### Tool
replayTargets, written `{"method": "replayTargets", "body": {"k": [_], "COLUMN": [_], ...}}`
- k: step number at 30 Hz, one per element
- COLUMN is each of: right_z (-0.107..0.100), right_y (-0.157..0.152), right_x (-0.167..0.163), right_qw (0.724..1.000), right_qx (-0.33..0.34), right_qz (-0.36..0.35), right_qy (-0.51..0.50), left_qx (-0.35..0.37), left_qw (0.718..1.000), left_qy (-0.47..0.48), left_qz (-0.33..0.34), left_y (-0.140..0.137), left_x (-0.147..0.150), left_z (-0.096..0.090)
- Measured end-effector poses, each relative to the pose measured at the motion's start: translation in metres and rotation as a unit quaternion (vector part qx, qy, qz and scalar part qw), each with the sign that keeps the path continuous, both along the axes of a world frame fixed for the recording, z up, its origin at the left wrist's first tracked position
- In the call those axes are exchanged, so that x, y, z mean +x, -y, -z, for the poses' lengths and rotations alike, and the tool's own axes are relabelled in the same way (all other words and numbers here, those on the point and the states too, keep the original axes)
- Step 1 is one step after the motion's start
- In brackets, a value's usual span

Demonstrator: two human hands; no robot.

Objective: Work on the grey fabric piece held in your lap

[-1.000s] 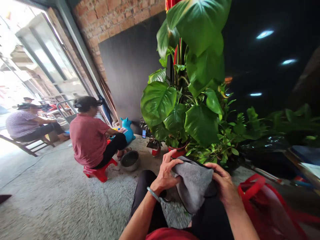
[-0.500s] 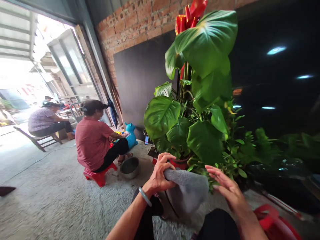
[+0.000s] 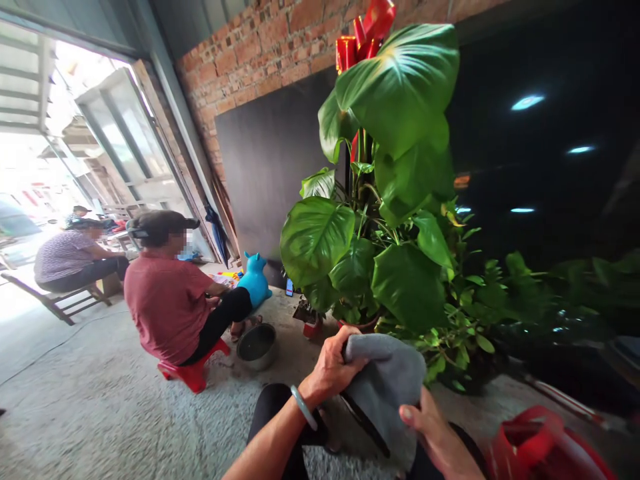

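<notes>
A soft grey piece of fabric (image 3: 387,370) hangs over my lap, its exact kind not clear. My left hand (image 3: 337,367), with a pale bangle (image 3: 304,408) at the wrist, is closed on its upper left edge. At its lower right edge is my right hand (image 3: 425,427), thumb on the near side and fingers hidden behind the fabric. A dark narrow strip (image 3: 367,427) slants down below the fabric; whether it is attached to it I cannot tell.
Big-leaved potted plants (image 3: 410,287) stand just ahead. A red bag-like object (image 3: 545,447) lies at lower right. To the left, a person in a red shirt (image 3: 163,300) sits on a red stool (image 3: 193,373) beside a metal basin (image 3: 257,347) and a blue animal toy (image 3: 255,280).
My right hand, apart from the fabric and open before, has moved down and left onto its right edge. The fabric has turned and spread wider. The view has shifted slightly right.
</notes>
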State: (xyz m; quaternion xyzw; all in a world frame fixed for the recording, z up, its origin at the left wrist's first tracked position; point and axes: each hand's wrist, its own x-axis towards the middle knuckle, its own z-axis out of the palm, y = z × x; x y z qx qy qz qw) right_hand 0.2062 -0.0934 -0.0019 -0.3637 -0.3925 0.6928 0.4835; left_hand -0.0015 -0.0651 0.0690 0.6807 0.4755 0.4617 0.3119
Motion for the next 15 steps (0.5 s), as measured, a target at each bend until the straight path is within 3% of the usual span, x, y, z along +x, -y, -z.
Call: {"method": "replayTargets", "body": {"k": [4,7,11,15], "right_z": [-0.006,-0.006,-0.011,-0.038], "right_y": [0.026,0.032,0.025,0.006], "right_x": [-0.025,-0.022,-0.022,-0.040], "right_qw": [0.994,0.993,0.995,0.993], "right_qx": [-0.109,-0.111,-0.101,-0.089], "right_qz": [0.002,0.020,-0.023,-0.079], "right_qy": [-0.004,0.014,0.014,0.006], "left_qx": [-0.015,-0.083,-0.145,-0.095], "left_qw": [0.996,0.982,0.953,0.945], "left_qy": [0.089,0.170,0.266,0.314], "left_qz": [-0.009,0.009,0.029,-0.022], "left_y": [0.005,0.006,-0.001,-0.016], "left_x": [0.010,0.007,0.006,0.006], "left_z": [0.017,0.022,0.012,-0.013]}}
